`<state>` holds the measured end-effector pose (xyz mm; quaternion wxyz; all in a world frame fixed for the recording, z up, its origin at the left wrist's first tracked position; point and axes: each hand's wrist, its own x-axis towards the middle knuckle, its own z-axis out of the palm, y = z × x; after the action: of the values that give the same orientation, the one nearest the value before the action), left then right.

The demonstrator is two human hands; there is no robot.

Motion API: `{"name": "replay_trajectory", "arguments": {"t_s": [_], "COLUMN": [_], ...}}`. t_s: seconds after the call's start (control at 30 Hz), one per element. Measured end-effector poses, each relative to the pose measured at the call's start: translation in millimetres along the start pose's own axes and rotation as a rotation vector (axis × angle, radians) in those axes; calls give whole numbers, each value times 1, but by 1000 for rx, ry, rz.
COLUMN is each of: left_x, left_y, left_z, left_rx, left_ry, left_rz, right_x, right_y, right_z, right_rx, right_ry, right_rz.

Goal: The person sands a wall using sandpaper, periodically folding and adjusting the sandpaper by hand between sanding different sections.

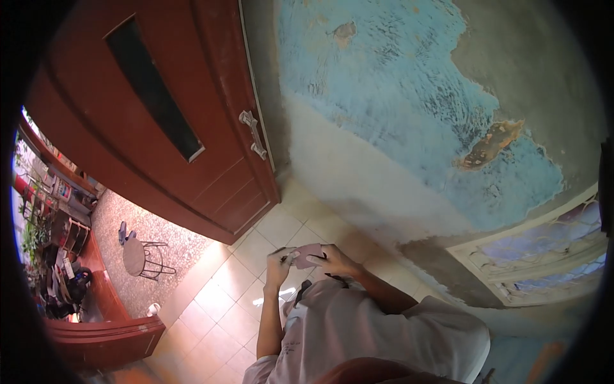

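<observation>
In front of my chest, both hands hold a small, dull reddish-brown sheet of sandpaper (308, 256). Its left edge is pinched by my left hand (279, 262), with the thumb towards the sheet. My right hand (333, 260) grips the opposite side, thumb lying over the front and fingers partly hidden behind. Dark smudges mark the fingers of both hands. The sheet is held above the tiled floor, apart from the wall.
A reddish-brown door (192, 121) with a metal handle (253, 135) stands to the left. Peeling blue paint and bare patches cover the wall (384, 83) at right, above a grilled window (543, 256). Outside are a round stool (135, 257), slippers (123, 233) and plants. Pale tiles (217, 297) lie below.
</observation>
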<state>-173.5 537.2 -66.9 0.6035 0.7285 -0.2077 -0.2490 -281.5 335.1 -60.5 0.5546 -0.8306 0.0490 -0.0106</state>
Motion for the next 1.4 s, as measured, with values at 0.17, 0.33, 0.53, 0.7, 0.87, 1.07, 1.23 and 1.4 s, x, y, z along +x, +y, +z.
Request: {"name": "replay_trajectory", "arguments": {"t_s": [0.17,0.33,0.53,0.7,0.87,1.07,1.23,1.4], "left_x": [30,90,211,322,412,540,582,607], "left_y": [3,-5,64,98,173,238,279,255], "left_z": [-20,-41,-51,-44,-35,-34,-11,-6], "left_rx": [26,-48,68,416,369,359,239,350], "left_ry": [72,163,103,-100,-191,-54,23,29], "left_rz": [74,22,101,368,582,1008,1127,1172], "right_x": [58,140,224,276,278,259,259,282], "right_y": [40,31,-4,3,-11,-42,-166,-257], "right_z": [2,-25,-101,-162,-211,-290,-325,-354], "right_rx": [26,-237,220,189,258,-171,-334,-853], "right_ry": [-83,-175,-109,0,315,696,896,868], "right_rz": [9,-47,-126,-234,-131,-125,-179,-259]}}
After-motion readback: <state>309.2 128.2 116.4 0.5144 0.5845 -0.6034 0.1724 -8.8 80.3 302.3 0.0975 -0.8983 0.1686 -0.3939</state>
